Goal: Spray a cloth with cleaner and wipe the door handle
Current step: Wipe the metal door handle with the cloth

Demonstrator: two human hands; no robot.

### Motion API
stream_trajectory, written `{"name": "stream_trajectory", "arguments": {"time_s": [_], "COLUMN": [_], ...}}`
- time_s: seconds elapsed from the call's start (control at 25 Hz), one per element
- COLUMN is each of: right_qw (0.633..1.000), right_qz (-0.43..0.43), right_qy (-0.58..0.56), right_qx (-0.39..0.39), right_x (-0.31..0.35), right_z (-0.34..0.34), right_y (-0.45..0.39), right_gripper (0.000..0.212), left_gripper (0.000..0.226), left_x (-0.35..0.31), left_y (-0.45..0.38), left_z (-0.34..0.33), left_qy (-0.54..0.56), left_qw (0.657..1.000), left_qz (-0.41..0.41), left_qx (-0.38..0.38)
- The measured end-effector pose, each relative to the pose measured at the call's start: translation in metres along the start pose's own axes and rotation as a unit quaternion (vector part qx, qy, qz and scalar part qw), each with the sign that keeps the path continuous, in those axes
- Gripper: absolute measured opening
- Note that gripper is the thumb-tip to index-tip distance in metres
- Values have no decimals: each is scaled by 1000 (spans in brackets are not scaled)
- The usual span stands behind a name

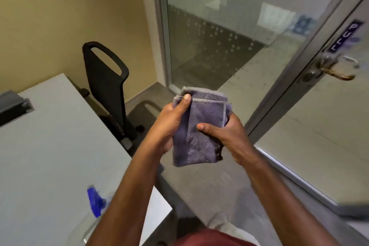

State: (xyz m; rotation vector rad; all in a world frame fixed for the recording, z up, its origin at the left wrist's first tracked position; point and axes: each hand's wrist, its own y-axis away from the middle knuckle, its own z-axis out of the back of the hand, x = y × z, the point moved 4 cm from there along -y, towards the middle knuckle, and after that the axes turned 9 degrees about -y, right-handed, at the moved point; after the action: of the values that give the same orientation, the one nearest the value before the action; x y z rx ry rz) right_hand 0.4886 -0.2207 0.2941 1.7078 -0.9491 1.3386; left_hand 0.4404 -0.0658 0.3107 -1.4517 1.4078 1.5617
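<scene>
A folded purple-grey cloth [201, 126] is held upright in front of me by both hands. My left hand [169, 124] grips its left edge, thumb on the top corner. My right hand [223, 132] grips its right side, thumb pressed across the front. The metal lever door handle [337, 70] sits on the glass door's frame at the upper right, well beyond the cloth and apart from both hands. A spray bottle with a blue trigger head [95, 201] stands on the grey table at the lower left, partly hidden by my left forearm.
The grey table [50, 136] fills the left side. A black office chair [107, 86] stands behind it against the yellow wall. A glass partition [209, 36] and the glass door [319, 126] with its metal frame run along the right. Carpeted floor lies between.
</scene>
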Motion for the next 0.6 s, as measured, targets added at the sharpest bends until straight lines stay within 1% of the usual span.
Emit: {"name": "stream_trajectory", "arguments": {"time_s": [0.12, 0.24, 0.32, 0.4, 0.52, 0.6], "right_qw": [996, 983, 973, 963, 943, 929], "right_qz": [28, 39, 40, 29, 20, 17], "right_qy": [-18, -44, -54, -87, -159, -205], "right_qx": [-82, -173, -221, -253, -292, -308], "right_x": [13, 19, 21, 22, 23, 25], "right_z": [74, 141, 180, 213, 259, 284], "right_y": [-12, -22, -24, -25, -29, -33], "right_gripper": [41, 27, 22, 25, 29, 31], "left_gripper": [23, 32, 37, 40, 34, 36], "left_x": [14, 28, 35, 40, 41, 45], "left_y": [-42, -79, -99, -116, -140, -159], "left_z": [-71, -136, -176, -213, -266, -296], "left_qy": [-2, -18, -48, -53, -48, -56], "left_qw": [999, 995, 992, 990, 984, 979], "left_qz": [2, -16, -21, -16, 6, 20], "left_qx": [42, 100, 118, 128, 169, 193]}}
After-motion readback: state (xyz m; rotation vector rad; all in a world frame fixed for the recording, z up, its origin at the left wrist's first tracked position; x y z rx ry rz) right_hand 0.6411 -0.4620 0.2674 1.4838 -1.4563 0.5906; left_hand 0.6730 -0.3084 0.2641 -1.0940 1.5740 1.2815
